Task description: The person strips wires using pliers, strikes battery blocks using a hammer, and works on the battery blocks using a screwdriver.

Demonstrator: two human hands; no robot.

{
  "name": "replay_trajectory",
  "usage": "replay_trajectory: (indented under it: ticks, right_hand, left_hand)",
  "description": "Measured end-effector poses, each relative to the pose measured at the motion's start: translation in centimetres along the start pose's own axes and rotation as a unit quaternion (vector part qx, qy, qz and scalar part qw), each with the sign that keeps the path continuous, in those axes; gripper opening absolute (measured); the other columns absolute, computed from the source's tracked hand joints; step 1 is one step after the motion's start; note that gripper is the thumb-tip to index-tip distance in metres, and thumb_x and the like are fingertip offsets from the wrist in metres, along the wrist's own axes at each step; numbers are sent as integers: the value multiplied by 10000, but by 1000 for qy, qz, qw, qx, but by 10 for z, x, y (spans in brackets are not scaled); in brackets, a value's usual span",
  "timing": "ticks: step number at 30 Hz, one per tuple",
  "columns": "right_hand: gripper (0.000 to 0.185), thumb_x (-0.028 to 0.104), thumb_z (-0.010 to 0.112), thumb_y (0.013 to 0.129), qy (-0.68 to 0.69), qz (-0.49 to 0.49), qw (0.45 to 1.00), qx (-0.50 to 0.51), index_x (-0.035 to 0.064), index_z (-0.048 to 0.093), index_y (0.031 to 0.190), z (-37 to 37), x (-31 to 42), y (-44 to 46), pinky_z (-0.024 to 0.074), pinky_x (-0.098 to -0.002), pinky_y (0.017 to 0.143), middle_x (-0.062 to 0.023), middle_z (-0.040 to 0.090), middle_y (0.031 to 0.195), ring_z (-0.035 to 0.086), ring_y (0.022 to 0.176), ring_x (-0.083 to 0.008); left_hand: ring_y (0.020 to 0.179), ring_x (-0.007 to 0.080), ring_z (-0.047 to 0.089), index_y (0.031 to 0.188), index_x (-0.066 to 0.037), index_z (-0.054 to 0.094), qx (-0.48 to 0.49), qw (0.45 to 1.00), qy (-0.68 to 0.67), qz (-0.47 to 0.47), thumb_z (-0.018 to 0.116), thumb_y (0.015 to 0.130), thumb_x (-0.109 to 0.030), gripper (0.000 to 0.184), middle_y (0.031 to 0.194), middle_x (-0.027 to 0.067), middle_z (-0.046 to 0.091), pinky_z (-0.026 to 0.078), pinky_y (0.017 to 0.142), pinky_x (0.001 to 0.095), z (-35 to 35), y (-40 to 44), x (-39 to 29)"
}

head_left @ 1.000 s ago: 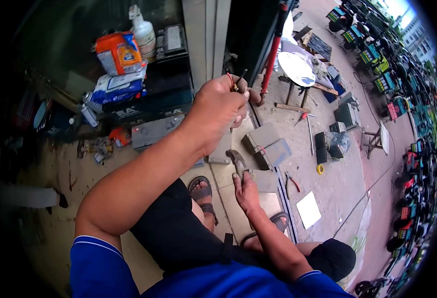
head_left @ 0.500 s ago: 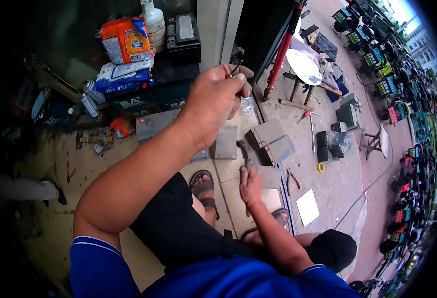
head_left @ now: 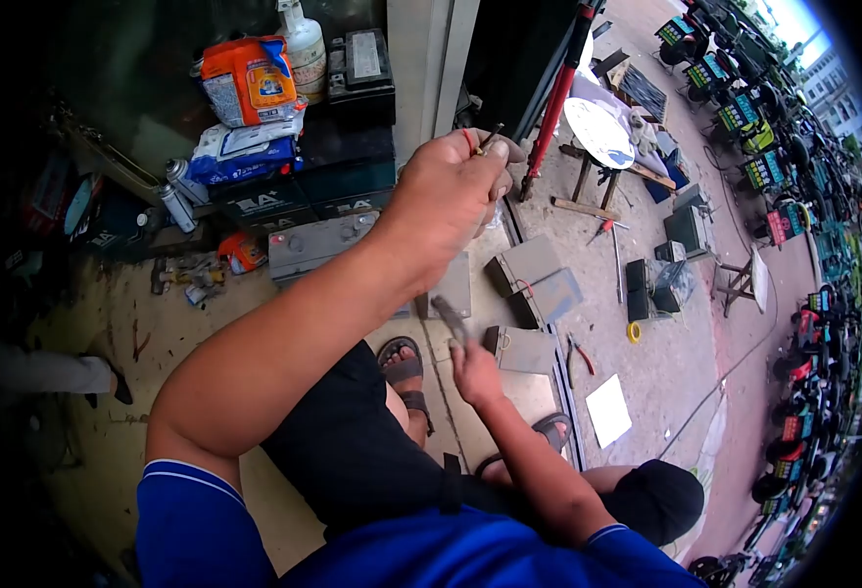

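Observation:
My left hand (head_left: pixel 458 186) is raised at the centre, its fingers pinched on a thin dark piece (head_left: pixel 491 135); a small red loop shows beside the fingers. Lower down, my right hand (head_left: pixel 477 372) is closed round a worn hand tool (head_left: pixel 450 319), whose blurred head points up and left. That head lies in front of a grey box-shaped battery (head_left: pixel 458 284) on the tiles. To its right are a pair of grey boxes (head_left: pixel 524 265) and another grey box (head_left: pixel 526 350). The fingertips of the right hand are partly blurred.
A long grey battery (head_left: pixel 304 247) lies left of my forearm. Pliers (head_left: pixel 580 355), yellow tape (head_left: pixel 634 332) and a white sheet (head_left: pixel 607 412) lie on the right. A red pole (head_left: pixel 554 108) stands ahead. Another person's leg (head_left: pixel 54 374) is at far left.
Over the last second the view shifted slightly. My right hand and its tool swung right, then back left. Since the last frame my left hand has moved slightly right, still pinching the thin piece.

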State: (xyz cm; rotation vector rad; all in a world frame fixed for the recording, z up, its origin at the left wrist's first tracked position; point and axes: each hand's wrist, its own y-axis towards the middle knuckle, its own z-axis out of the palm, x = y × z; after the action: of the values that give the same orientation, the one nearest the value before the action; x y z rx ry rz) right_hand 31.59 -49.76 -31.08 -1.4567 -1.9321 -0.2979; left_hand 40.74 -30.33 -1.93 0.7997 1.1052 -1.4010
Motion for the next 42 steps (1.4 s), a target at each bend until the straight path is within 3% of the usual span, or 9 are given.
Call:
replay_trajectory:
  ticks: [5,9,12,18,20,21,30,35,42]
  right_hand:
    - [461,390,474,1057,13,55,998,12,-45,587,953,8,3,9,470,-586,798,-346,642,891,608,891,-540]
    - [425,383,470,1052,63,3,998,-26,-19,584,973,-9,13,-8,479,-587,802,-336,654,894,615,882,-531]
    - [435,393,487,1044,-28,62,996,54,-31,583,1012,10,-4,3,485,-580,808,-337,650,876,624,871,-524]
    - [466,418,483,1030,52,26,998,4,-32,603,1054,9,-11,-16,499,-563,831,-338,665,919,637,916,-511]
    - [432,411,512,1016,-15,62,995,71,-9,605,1054,30,-38,-14,508,-561,802,-315,672,889,644,873,-502]
    - [466,441,515,1005,-9,45,997,62,-14,610,967,21,-31,-21,510,-552,787,-308,666,861,642,863,-498]
    - [379,414,588,954,-10,91,989,119,41,632,1005,48,-61,-75,521,-538,787,-261,691,887,657,874,-463]
    - [323,374,640,914,-54,8,996,65,63,648,1000,73,-88,-76,534,-497,765,-198,684,888,665,857,-413]
    - [466,394,732,874,-3,79,990,-115,36,645,1158,-3,-64,-51,529,-458,835,-181,684,1007,658,956,-381]
  left_hand:
    - [553,39,394,1130,-53,596,-8,1000,3,7,555,1048,-222,193,794,-33,519,330,517,219,2,-6,2]
    - [555,43,413,1120,-57,599,12,999,-27,16,557,1041,-206,174,802,-26,527,340,517,219,-5,0,8]
    - [547,44,402,1118,-57,593,9,1000,-23,-9,557,1040,-206,172,807,-26,520,332,512,219,-1,-1,2]
    - [532,48,383,1113,-66,565,16,999,-17,-27,551,1048,-227,174,798,-29,493,319,507,217,2,-1,11]
    - [528,47,382,1114,-64,551,30,999,-19,-17,553,1052,-245,191,786,-35,479,321,513,215,2,2,11]
    - [532,43,381,1113,-64,551,36,999,-14,-21,553,1053,-248,193,785,-39,476,325,516,215,1,2,10]
    - [552,28,390,1109,-57,574,45,998,15,-51,551,1056,-248,200,785,-48,475,334,527,202,8,-4,12]
    - [579,52,418,1102,-28,580,73,991,53,-101,568,1034,-201,186,844,-14,549,355,549,213,10,3,24]
    - [617,67,461,1134,-6,577,108,982,78,-134,545,998,-103,171,872,19,569,370,556,219,12,11,35]
